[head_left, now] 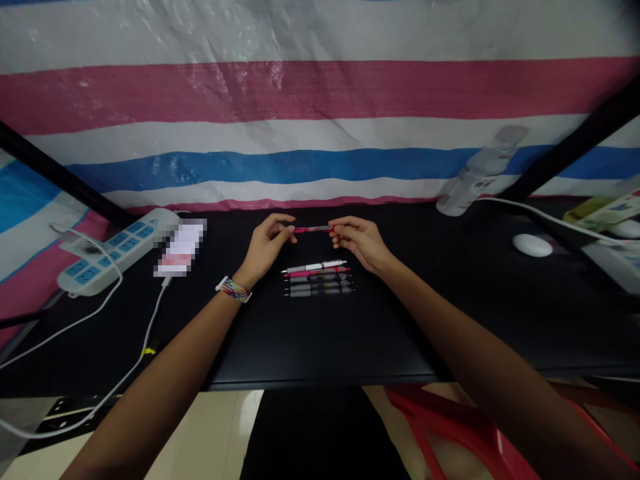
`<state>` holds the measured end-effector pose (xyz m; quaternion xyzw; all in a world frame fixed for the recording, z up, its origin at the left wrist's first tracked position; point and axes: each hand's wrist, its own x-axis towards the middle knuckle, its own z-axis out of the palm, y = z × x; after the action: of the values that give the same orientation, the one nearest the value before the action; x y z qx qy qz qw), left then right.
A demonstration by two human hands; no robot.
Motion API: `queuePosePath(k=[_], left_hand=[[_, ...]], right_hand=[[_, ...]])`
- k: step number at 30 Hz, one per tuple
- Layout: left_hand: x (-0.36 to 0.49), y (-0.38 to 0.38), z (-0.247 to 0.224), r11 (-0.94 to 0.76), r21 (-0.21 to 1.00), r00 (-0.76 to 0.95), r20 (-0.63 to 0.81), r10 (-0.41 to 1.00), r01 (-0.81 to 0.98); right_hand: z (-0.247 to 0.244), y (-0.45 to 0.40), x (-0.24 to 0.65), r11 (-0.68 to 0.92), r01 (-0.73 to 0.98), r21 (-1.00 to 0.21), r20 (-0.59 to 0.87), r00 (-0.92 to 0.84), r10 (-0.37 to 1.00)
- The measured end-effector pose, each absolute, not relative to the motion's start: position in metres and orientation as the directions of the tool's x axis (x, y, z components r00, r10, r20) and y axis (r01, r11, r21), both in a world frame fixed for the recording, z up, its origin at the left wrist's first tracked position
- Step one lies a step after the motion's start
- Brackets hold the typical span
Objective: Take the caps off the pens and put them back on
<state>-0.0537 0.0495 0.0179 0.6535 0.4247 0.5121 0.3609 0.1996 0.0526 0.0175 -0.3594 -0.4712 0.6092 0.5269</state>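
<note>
Between my two hands a red pen (313,229) with a clear middle lies level, just over the far part of the black table. My left hand (267,243) pinches its left end between thumb and fingers. At the other end, my right hand (359,241) closes thumb and fingertips on the pen. Nearer to me, several pens rest side by side in a row on the tabletop. A white pen (320,266) is the farthest, then a red pen (314,272), then grey, dark-gripped clear pens (320,291).
A white power strip (90,279) and a charging phone (184,250) with white cables lie at left on the black table (320,347). At right stand a clear bottle (475,177) and a white mouse (533,245). A red stool (450,420) is below the edge.
</note>
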Motion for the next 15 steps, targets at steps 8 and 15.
queuePosePath(k=[8,15], left_hand=[[-0.0508,0.0473,0.0196,-0.373,0.915,0.102,0.361,0.927,0.152],[-0.0504,0.0482,0.0174,-0.366,0.917,0.07,0.359,0.931,0.157]], right_hand=[[0.0173,0.0523,0.1993,-0.005,-0.295,-0.955,0.053,-0.191,0.98],[0.0175,0.052,0.1989,-0.001,-0.301,-0.954,0.061,-0.198,0.978]])
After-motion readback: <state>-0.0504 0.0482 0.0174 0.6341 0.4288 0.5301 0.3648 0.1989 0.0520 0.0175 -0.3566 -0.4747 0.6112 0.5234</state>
